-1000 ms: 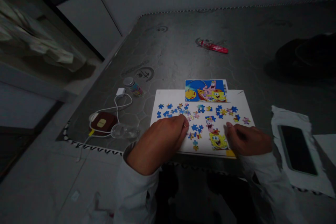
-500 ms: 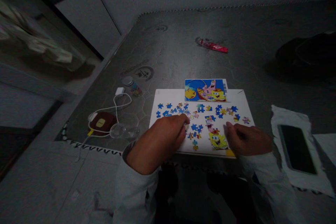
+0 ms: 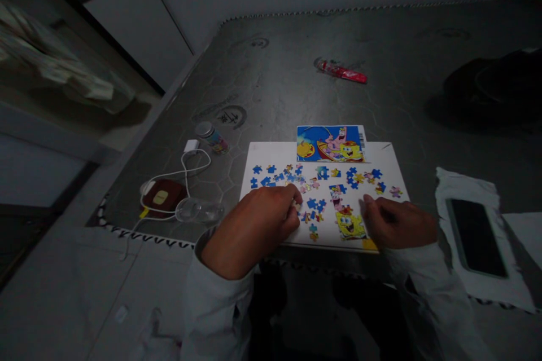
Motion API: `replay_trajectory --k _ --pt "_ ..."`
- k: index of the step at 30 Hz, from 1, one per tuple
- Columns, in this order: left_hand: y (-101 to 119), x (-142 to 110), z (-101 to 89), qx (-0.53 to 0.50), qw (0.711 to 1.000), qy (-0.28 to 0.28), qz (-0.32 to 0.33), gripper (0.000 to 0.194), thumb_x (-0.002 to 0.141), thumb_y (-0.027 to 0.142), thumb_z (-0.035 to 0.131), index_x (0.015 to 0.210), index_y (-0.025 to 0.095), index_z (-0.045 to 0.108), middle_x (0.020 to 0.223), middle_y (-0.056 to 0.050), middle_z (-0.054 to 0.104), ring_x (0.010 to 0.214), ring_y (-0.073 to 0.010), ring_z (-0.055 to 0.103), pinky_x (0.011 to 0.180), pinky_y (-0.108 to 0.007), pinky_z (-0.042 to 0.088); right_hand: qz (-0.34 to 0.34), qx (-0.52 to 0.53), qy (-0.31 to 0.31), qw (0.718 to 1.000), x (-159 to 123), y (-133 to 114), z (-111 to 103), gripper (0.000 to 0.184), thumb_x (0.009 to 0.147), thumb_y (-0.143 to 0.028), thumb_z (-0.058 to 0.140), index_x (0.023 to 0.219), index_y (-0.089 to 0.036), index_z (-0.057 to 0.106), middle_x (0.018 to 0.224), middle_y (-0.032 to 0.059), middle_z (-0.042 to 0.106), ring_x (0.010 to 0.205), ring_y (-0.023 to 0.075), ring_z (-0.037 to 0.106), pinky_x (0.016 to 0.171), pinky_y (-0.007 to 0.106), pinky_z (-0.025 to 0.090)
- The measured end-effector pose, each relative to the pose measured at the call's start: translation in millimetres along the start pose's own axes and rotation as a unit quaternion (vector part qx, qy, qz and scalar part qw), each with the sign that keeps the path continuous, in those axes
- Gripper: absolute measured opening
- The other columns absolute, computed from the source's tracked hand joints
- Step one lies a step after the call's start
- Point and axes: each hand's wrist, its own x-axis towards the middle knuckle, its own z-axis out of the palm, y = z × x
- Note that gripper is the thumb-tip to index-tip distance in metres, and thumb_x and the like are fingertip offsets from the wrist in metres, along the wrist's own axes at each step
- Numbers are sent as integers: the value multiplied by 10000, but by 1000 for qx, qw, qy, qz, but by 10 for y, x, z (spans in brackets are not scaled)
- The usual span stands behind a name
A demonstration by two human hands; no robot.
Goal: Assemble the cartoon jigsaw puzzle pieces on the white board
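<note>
My left hand (image 3: pixel 265 217) is over the left part of a white board (image 3: pixel 271 150), its thumb and index finger pinched on a small jigsaw puzzle piece (image 3: pixel 295 203) that is mostly hidden. My right hand (image 3: pixel 400 224) rests curled at the board's right edge, with no piece visible in it. Beside it lies a joined strip of puzzle pieces (image 3: pixel 350 224) with a yellow cartoon figure. Several loose blue pieces (image 3: pixel 312 203) lie between the hands, and more mixed pieces (image 3: pixel 359 177) lie farther right. A picture card (image 3: pixel 330 144) lies across the board's far edge.
Left of the board are a small lidded jar (image 3: pixel 212 137), a clear bottle (image 3: pixel 199 210), and a brown box-like device (image 3: pixel 165 198) with a white cable. A phone (image 3: pixel 477 237) lies on white packaging at right. A red wrapper (image 3: pixel 342 71) and a dark object (image 3: pixel 491 90) are farther back.
My left hand has turned slightly, and the pale piece at its fingertips shows more. My right hand stays in place on the board. The whole view has shifted slightly.
</note>
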Motion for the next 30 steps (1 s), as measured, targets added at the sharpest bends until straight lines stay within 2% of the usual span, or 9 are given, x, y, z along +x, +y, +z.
replay_trajectory --k 7,11,15,19,24,30 --pt "13 -20 -29 24 1000 9 -3 254 1140 268 541 1266 219 755 1185 -99 879 991 -268 831 875 -380 593 -13 14 4 1000 3 21 9 604 1096 -561 607 579 -250 633 527 1 531 557 156 450 591 318 298" --pt "52 -18 -69 57 998 -3 -14 259 1178 326 510 1248 224 738 1104 -87 872 926 -260 819 796 -354 550 -13 9 10 1000 -3 30 14 615 1103 -572 606 581 -247 641 522 -2 527 555 155 450 595 319 302" --pt "35 -17 -59 53 998 -12 -4 196 1147 298 575 1224 237 744 1079 -69 872 932 -262 816 768 -346 504 -12 -2 -1 1000 -8 34 21 625 1111 -582 584 590 -246 658 535 15 574 552 157 456 597 328 295" --pt "-14 -16 -24 30 999 -14 33 142 1124 264 607 1111 253 748 1114 -48 876 993 -265 814 802 -354 481 -9 3 2 1000 -17 60 33 614 1115 -594 582 623 -244 688 565 23 607 568 161 493 603 322 318" --pt "-4 -31 -33 -6 998 -32 48 134 1092 207 608 999 237 700 1035 -33 839 946 -228 773 812 -341 463 -16 -17 -28 999 -27 108 43 676 1149 -632 497 631 -239 683 586 36 617 555 168 485 573 332 287" --pt "38 -59 -54 -20 999 -16 45 96 1056 215 599 978 236 651 941 -25 797 820 -193 697 738 -325 421 -5 -25 -19 999 -36 89 19 645 1129 -638 536 642 -248 702 605 44 632 602 187 526 601 337 322"
